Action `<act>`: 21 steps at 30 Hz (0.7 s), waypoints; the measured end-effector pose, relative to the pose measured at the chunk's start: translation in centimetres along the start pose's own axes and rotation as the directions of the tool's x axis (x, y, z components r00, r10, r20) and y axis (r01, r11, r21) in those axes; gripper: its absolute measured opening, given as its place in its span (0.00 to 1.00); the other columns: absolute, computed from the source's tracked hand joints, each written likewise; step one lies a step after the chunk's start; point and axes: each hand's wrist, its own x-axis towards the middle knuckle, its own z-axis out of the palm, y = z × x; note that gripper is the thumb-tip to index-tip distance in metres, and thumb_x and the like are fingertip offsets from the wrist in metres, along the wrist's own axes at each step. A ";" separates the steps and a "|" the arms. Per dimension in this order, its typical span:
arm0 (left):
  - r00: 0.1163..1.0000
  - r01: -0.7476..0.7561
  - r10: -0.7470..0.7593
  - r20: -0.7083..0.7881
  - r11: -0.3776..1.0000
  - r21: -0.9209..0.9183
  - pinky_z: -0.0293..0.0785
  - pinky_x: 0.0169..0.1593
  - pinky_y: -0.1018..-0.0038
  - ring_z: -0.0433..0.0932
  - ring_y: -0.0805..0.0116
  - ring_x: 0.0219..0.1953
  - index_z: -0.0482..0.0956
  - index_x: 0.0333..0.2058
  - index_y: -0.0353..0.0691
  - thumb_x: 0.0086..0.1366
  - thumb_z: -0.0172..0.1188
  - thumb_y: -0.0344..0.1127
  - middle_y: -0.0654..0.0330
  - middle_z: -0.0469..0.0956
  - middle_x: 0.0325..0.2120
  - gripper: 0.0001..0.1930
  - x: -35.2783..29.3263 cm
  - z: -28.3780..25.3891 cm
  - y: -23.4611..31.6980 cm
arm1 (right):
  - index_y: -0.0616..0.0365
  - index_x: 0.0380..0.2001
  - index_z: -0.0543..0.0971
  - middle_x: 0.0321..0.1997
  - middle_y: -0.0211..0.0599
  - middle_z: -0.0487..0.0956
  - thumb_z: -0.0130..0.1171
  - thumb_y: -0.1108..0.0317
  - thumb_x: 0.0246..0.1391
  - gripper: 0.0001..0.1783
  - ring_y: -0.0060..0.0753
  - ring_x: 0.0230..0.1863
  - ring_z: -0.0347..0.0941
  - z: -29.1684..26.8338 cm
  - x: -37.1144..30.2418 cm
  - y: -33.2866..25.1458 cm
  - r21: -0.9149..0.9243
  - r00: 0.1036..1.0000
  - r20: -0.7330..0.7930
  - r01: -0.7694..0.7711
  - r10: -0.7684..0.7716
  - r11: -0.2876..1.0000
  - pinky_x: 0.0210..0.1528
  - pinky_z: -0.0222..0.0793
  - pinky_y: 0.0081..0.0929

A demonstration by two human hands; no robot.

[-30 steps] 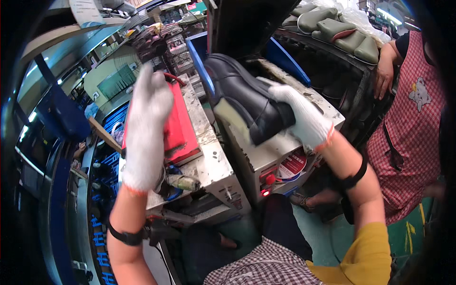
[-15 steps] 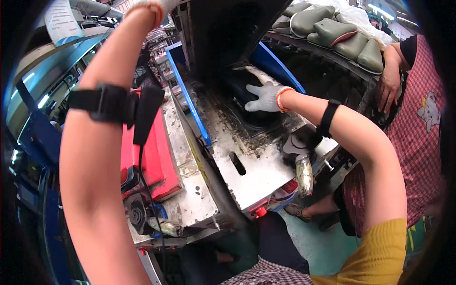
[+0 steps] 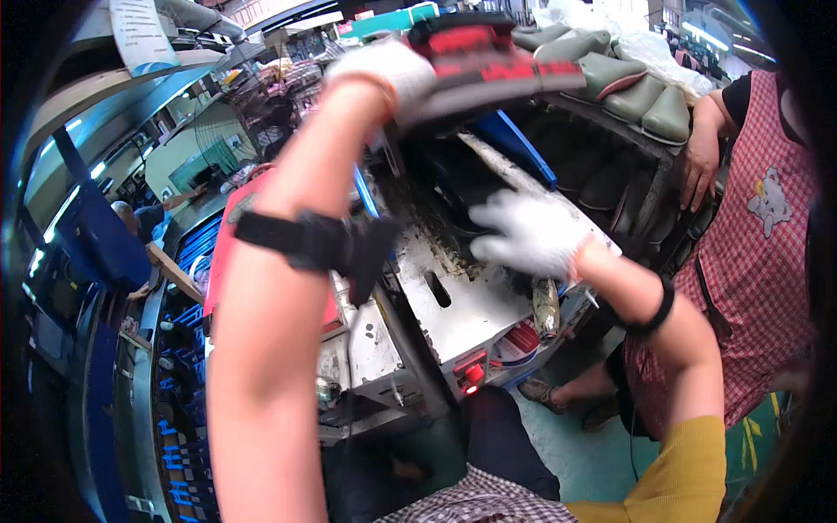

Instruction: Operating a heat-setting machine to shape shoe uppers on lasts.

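Observation:
My left hand [image 3: 384,77], in a white knit glove, is up at the left edge of a hinged lid [image 3: 501,85]. It appears to grip that edge, though blur hides the fingers. The lid is dark underneath, red and black on top, and tilted over the workstation. My right hand [image 3: 529,234], gloved too, hovers with fingers apart and nothing in them. Under it is a worn metal bed [image 3: 453,322] with a black pad [image 3: 449,187], partly shaded by the lid. A worn handle [image 3: 546,309] sticks out at the bed's front right.
Olive-green clog-like shoes [image 3: 610,78] line a rack at the back right. Beside it stands a person in a red checked apron [image 3: 750,261], one hand at the rack. A red knob [image 3: 472,373] with a lit red lamp sits on the front panel. Left is a blue-framed line [image 3: 196,253].
The lid has swung down from nearly upright, my left hand moving right with it. My right hand has lifted off the black pad toward me. A red lamp now glows by the knob.

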 end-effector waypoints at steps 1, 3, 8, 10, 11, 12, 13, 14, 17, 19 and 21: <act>0.994 0.059 -0.070 -0.089 0.991 -0.121 0.77 0.62 0.54 0.83 0.40 0.56 0.64 0.70 0.29 0.68 0.49 0.42 0.34 0.81 0.55 0.35 -0.9 2.4 1.8 | 0.54 0.55 0.83 0.46 0.51 0.82 0.60 0.46 0.60 0.28 0.57 0.54 0.78 0.7 -2.8 0.1 0.001 0.996 -0.082 0.021 -0.021 1.000 0.59 0.73 0.49; 0.964 0.128 -0.187 -0.191 0.950 -0.284 0.77 0.60 0.51 0.83 0.37 0.54 0.61 0.71 0.32 0.68 0.50 0.44 0.33 0.82 0.52 0.36 -3.6 6.2 2.6 | 0.55 0.52 0.84 0.46 0.48 0.82 0.63 0.50 0.58 0.24 0.54 0.52 0.77 1.6 -6.5 -1.9 0.017 0.975 -0.195 0.107 -0.101 0.994 0.57 0.73 0.48; 0.957 0.120 -0.210 -0.202 0.915 -0.385 0.80 0.54 0.53 0.86 0.42 0.46 0.59 0.72 0.28 0.71 0.49 0.39 0.39 0.82 0.51 0.34 -8.5 14.6 6.3 | 0.55 0.46 0.84 0.53 0.45 0.79 0.71 0.64 0.50 0.19 0.58 0.63 0.71 5.5 -12.6 -4.1 -0.046 0.919 -0.382 0.086 -0.097 0.995 0.66 0.66 0.52; 0.926 0.066 -0.182 -0.332 0.940 -0.334 0.79 0.51 0.54 0.85 0.44 0.46 0.59 0.72 0.27 0.68 0.54 0.36 0.43 0.80 0.49 0.36 -9.6 18.7 6.7 | 0.55 0.46 0.83 0.54 0.45 0.78 0.72 0.72 0.47 0.19 0.58 0.66 0.71 7.3 -13.2 -3.8 -0.055 0.896 -0.434 0.074 -0.091 0.996 0.68 0.68 0.51; 0.904 0.047 -0.165 -0.395 0.955 -0.292 0.78 0.54 0.55 0.84 0.44 0.49 0.58 0.72 0.27 0.66 0.56 0.36 0.42 0.79 0.53 0.38 -10.0 20.9 6.2 | 0.54 0.45 0.83 0.54 0.45 0.78 0.71 0.74 0.47 0.19 0.57 0.66 0.72 8.2 -13.3 -3.3 -0.033 0.861 -0.502 0.078 -0.084 0.996 0.66 0.71 0.49; 0.879 0.033 -0.146 -0.453 0.968 -0.248 0.77 0.56 0.56 0.82 0.44 0.52 0.57 0.72 0.27 0.64 0.58 0.35 0.40 0.78 0.56 0.40 -10.4 22.8 5.7 | 0.54 0.45 0.83 0.53 0.45 0.77 0.70 0.76 0.46 0.19 0.57 0.65 0.73 8.6 -13.1 -3.0 -0.008 0.821 -0.566 0.084 -0.074 0.996 0.64 0.73 0.48; 0.896 0.059 -0.141 -0.421 0.977 -0.203 0.73 0.60 0.59 0.78 0.49 0.56 0.57 0.72 0.24 0.62 0.59 0.36 0.42 0.75 0.58 0.41 -10.9 23.7 5.9 | 0.53 0.44 0.83 0.51 0.45 0.78 0.68 0.79 0.44 0.21 0.57 0.62 0.77 8.6 -13.0 -2.7 -0.023 0.775 -0.624 0.114 -0.103 0.993 0.58 0.78 0.44; 0.908 0.071 -0.142 -0.394 0.980 -0.188 0.69 0.63 0.57 0.76 0.49 0.59 0.58 0.71 0.24 0.62 0.59 0.37 0.42 0.74 0.60 0.41 -11.2 24.8 6.2 | 0.53 0.44 0.83 0.51 0.45 0.78 0.68 0.79 0.44 0.21 0.57 0.62 0.77 8.8 -13.1 -2.1 -0.027 0.776 -0.623 0.110 -0.103 0.994 0.58 0.78 0.44; 0.886 0.066 -0.125 -0.446 0.987 -0.147 0.63 0.69 0.54 0.72 0.47 0.62 0.59 0.72 0.25 0.61 0.59 0.37 0.41 0.71 0.63 0.42 -11.8 26.8 6.6 | 0.53 0.45 0.82 0.46 0.41 0.81 0.63 0.83 0.39 0.25 0.55 0.50 0.83 8.9 -13.2 0.0 -0.097 0.659 -0.728 0.170 -0.186 0.981 0.50 0.82 0.42; 0.849 0.042 -0.118 -0.514 0.987 -0.157 0.57 0.73 0.51 0.69 0.43 0.66 0.59 0.72 0.26 0.61 0.59 0.37 0.39 0.69 0.67 0.42 -11.8 27.1 6.8 | 0.55 0.44 0.82 0.43 0.43 0.82 0.60 0.83 0.43 0.22 0.52 0.45 0.82 9.0 -13.6 3.8 -0.071 0.553 -0.829 0.052 -0.088 0.996 0.48 0.80 0.43; 0.855 0.039 -0.119 -0.505 0.985 -0.165 0.56 0.74 0.50 0.67 0.42 0.68 0.59 0.72 0.26 0.61 0.58 0.37 0.39 0.68 0.68 0.41 -11.6 27.0 7.3 | 0.55 0.44 0.83 0.43 0.43 0.82 0.58 0.82 0.48 0.19 0.51 0.44 0.81 8.1 -12.8 7.0 0.022 0.487 -0.869 -0.145 0.091 0.989 0.48 0.79 0.42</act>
